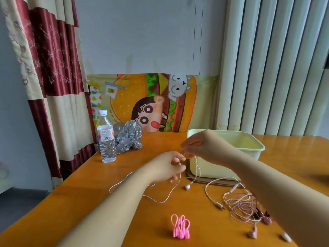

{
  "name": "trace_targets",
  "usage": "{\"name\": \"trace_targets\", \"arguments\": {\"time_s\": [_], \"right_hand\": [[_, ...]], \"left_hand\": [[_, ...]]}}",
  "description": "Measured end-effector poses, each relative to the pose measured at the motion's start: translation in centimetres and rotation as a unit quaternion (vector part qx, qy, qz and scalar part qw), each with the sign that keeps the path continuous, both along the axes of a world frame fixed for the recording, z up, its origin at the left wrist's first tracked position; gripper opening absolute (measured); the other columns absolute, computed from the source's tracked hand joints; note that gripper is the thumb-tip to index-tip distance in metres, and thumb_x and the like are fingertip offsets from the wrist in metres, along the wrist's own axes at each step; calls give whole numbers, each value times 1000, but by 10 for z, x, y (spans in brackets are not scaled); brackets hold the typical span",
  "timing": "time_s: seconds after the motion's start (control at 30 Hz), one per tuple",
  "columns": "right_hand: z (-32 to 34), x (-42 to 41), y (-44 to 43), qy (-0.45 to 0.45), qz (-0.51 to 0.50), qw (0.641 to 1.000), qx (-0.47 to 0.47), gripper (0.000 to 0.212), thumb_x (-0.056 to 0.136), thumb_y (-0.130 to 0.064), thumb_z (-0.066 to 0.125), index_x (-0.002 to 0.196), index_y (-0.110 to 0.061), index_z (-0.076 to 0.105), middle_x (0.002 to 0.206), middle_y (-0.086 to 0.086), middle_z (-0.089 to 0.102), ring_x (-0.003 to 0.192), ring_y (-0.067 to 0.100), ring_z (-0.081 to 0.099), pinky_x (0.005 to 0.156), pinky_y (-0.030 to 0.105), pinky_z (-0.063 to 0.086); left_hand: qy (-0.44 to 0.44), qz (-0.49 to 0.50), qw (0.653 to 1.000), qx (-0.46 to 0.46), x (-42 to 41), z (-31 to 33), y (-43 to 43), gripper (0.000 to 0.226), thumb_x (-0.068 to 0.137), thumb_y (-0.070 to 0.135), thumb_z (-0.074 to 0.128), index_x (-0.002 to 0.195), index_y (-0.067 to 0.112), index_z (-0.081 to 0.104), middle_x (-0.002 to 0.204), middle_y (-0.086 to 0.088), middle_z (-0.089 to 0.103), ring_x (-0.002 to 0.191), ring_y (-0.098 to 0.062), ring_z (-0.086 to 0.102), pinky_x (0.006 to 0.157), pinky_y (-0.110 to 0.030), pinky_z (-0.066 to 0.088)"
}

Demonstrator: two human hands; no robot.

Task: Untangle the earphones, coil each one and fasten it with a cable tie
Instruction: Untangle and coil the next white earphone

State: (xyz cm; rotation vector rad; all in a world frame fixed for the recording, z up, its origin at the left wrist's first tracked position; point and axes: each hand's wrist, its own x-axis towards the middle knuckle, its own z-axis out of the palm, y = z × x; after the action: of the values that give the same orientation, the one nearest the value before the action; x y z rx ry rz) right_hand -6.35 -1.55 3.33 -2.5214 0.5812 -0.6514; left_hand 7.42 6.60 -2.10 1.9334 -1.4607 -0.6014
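Both hands work on the white earphone cable (165, 197) above the middle of the wooden table (89, 202). My left hand (170, 164) pinches the cable near its top. Just above and to the right, my right hand (197, 147) pinches the same cable, with a strand hanging down to a white earbud (187, 187) on the table. The rest of the white cable trails in loose curves to the left. A tangled pink earphone (240, 204) lies at the right, partly under my right forearm. A bunch of pink cable ties (180, 227) sits near the front.
A pale yellow plastic bin (249, 145) stands behind my right hand. A water bottle (106, 138) and a crumpled clear plastic bag (128, 136) stand at the back left of the table. A white earbud piece (286, 237) lies at the front right edge.
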Motion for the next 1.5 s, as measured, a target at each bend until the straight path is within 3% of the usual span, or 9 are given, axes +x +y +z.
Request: {"name": "trace_targets", "arguments": {"time_s": [0.1, 0.23, 0.37, 0.5, 0.7, 0.87, 1.03, 1.2, 1.5], "right_hand": [[10, -3, 4, -7, -32, 998, -56, 26, 86, -27, 65, 107, -14, 70, 100, -1, 71, 82, 12, 66, 73, 20, 56], [17, -5, 13, 18, -101, 985, -139, 55, 72, -63, 62, 109, -23, 67, 91, -14, 57, 82, 7, 56, 65, 22, 50], [22, 2, 18, -6, -11, 999, -35, 27, 85, -39, 65, 96, -15, 72, 61, -6, 53, 49, 3, 46, 44, 11, 34], [27, 0, 20, -35, 21, 993, 107, 22, 88, -33, 62, 70, -22, 67, 54, -8, 49, 51, 5, 41, 48, 13, 35], [43, 0, 17, -167, 113, 935, 292, 27, 94, -25, 54, 94, -6, 73, 56, -3, 43, 51, 8, 35, 51, 18, 32], [59, 7, 22, -204, 97, 927, 299, 24, 95, -25, 54, 100, -11, 72, 49, -12, 55, 48, 4, 46, 58, 20, 39], [66, 6, 23, -267, 50, 911, 310, 24, 94, -29, 55, 103, -15, 72, 57, -13, 53, 49, 5, 40, 51, 14, 38], [62, 6, 33, -253, 64, 909, 325, 21, 93, -27, 56, 99, -15, 73, 57, -7, 54, 49, 7, 35, 51, 19, 33], [68, 6, 47, -255, 79, 907, 327, 22, 92, -26, 57, 99, -13, 73, 92, 13, 70, 76, 19, 59, 65, 20, 50]], "left_hand": [[88, 52, 987, -122, -3, 13, -1, 17, 100, 21, 44, 92, 19, 58, 95, 1, 65, 73, -10, 66, 77, -33, 56], [-25, 65, 970, -235, 1, 40, 5, 17, 97, 21, 50, 95, 28, 65, 96, 10, 68, 85, -7, 64, 74, -21, 54], [-86, 42, 961, -258, -3, 61, 10, 26, 92, 20, 58, 117, 29, 62, 106, 15, 64, 99, -3, 59, 81, -17, 47], [-17, 34, 958, -284, -1, 75, 19, 33, 87, 10, 61, 113, 30, 59, 107, 15, 63, 97, -7, 64, 86, -27, 54], [198, 49, 916, -345, -11, 68, 32, 7, 94, 9, 51, 97, 15, 54, 107, -14, 65, 92, -23, 70, 84, -44, 56], [295, -27, 923, -246, -23, 70, 33, 21, 97, 26, 47, 111, 18, 61, 109, -7, 69, 95, -25, 69, 95, -43, 50], [244, 1, 929, -278, -17, 79, 39, 19, 97, 21, 49, 89, 20, 66, 68, 5, 55, 66, -10, 58, 90, -41, 50], [126, 34, 953, -273, -14, 84, 45, 13, 92, 33, 57, 103, 37, 63, 102, 8, 71, 98, -10, 66, 93, -34, 50], [24, 120, 935, -333, -28, 98, 50, 26, 89, 37, 61, 114, 29, 58, 95, 14, 67, 93, -4, 63, 81, -22, 50]]}}
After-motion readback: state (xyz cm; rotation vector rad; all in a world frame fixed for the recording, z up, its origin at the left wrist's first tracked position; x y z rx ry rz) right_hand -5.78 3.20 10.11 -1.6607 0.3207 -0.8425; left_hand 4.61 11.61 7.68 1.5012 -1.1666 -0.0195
